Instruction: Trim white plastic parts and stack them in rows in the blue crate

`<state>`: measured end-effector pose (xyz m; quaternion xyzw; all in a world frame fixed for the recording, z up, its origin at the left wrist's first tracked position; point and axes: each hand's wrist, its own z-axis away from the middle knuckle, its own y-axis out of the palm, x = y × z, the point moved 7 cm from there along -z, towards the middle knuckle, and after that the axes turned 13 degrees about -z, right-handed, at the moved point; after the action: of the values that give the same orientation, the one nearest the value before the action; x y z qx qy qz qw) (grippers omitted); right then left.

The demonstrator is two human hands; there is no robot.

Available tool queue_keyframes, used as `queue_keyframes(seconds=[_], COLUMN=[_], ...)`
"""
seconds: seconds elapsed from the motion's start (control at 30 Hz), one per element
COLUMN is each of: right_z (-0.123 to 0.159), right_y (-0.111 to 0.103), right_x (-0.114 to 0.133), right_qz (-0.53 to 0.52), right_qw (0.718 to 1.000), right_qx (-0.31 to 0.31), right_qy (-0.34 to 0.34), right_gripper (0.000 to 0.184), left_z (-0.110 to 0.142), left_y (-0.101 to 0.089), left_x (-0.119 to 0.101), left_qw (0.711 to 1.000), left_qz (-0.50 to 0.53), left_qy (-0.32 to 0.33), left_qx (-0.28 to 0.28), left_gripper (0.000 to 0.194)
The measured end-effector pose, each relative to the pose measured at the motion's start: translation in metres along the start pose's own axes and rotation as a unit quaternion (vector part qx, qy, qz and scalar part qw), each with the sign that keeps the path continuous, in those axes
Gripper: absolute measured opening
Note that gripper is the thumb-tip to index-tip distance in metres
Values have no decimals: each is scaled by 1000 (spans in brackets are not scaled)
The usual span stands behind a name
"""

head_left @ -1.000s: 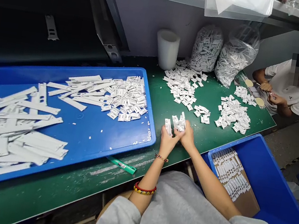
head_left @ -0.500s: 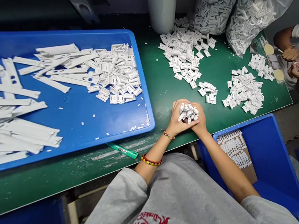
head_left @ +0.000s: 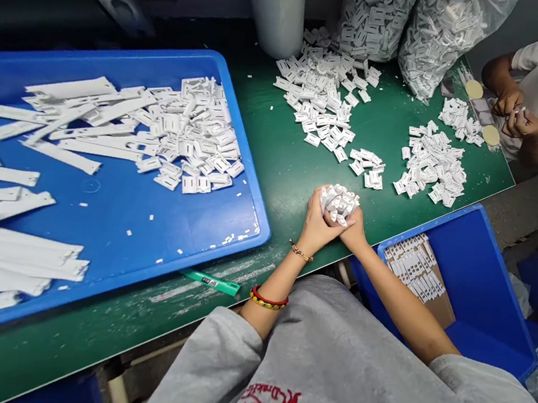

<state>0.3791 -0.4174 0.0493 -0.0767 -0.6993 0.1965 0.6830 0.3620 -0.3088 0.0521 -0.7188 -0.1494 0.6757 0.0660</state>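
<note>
My left hand (head_left: 317,223) and my right hand (head_left: 353,230) are clasped together over the green table (head_left: 290,171), both closed round one bunch of small white plastic pieces (head_left: 338,202) that sticks out above the fingers. Just beyond the hands lies a little cluster of the same white pieces (head_left: 368,166). Beaded bracelets sit on my left wrist and forearm.
A big blue tray (head_left: 184,229) at left holds long white strips and small pieces. More piles (head_left: 321,98) (head_left: 432,165) and two clear bags (head_left: 441,25) lie further back. A blue bin (head_left: 483,287) with a cardboard sheet stands at right. Another person's hands (head_left: 512,111) work at far right. A green pen (head_left: 210,281) lies near the edge.
A second ago my hands held separate pieces apart and higher; they have since closed together round a bunch and rest low on the table. The view has tilted downward.
</note>
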Motion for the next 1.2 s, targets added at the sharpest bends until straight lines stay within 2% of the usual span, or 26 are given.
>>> queue_keyframes(seconds=[0.1, 0.23, 0.4, 0.5, 0.67, 0.83, 0.9, 1.03, 1.2], right_z=[-4, -9, -3, 5, 31, 90, 122, 194, 280], right_y=[3, 11, 24, 26, 17, -6, -20, -65, -124], right_x=[-3, -8, -3, 3, 18, 32, 29, -1, -42], right_qz=[12, 67, 106, 119, 117, 95, 85, 92, 128], right_qw=[999, 996, 988, 984, 976, 975, 977, 987, 991], right_qx=[17, 59, 101, 115, 145, 148, 141, 99, 10], right_qy=[24, 30, -39, -63, -112, -135, -133, -86, -32], right_gripper=[36, 40, 58, 68, 69, 69, 72, 65, 33], left_z=[-7, -14, -13, -8, 20, 74, 96, 131, 167], left_y=[-1, -1, -2, -5, -4, 8, 10, 2, -9], left_x=[5, 21, 24, 22, 21, 4, 0, 2, 6], left_qw=[999, 995, 988, 988, 989, 983, 977, 956, 944], left_qz=[37, 59, 134, 143, 131, 170, 198, 270, 298], left_qy=[-22, -63, -58, -52, -58, -50, -68, -111, -129], left_qx=[25, 54, 57, 40, 26, 46, 28, -37, -52], left_gripper=[77, 60, 38, 35, 33, 34, 34, 42, 47])
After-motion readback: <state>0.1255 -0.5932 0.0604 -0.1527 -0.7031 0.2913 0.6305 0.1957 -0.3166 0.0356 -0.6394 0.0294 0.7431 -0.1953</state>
